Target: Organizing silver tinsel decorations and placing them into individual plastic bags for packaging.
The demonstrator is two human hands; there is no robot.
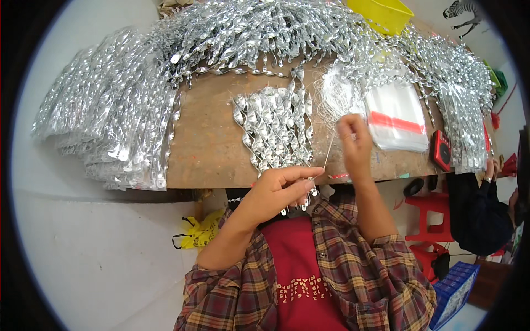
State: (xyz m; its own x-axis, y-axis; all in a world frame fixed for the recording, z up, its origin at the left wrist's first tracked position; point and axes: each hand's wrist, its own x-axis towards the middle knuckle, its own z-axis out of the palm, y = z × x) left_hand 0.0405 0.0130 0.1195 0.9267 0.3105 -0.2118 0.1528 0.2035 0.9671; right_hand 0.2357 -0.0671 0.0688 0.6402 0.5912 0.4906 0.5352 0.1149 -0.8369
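Observation:
My left hand [284, 188] is closed at the table's front edge around the lower ends of several twisted silver strips [276, 124]. The strips lie side by side on the wood, and their rounded, holed tips poke out below my fingers. From my left fingertips a thin white string [329, 154] runs up, taut, to my right hand [356, 144]. That hand is raised to the right, somewhat blurred, its fingers curled around the string. Just beyond it lies a loose tangle of white strings [341, 91]. Next to that sits a stack of clear plastic bags [396, 118] with a red band.
Heaps of silver twisted strips [254, 33] line the table's back, with bagged bundles [118, 110] at left and more [466, 127] at right. A yellow container [383, 14] stands behind. A red-black device [441, 150] sits at the right edge. Red stools [430, 218] and another person [483, 215] are at right.

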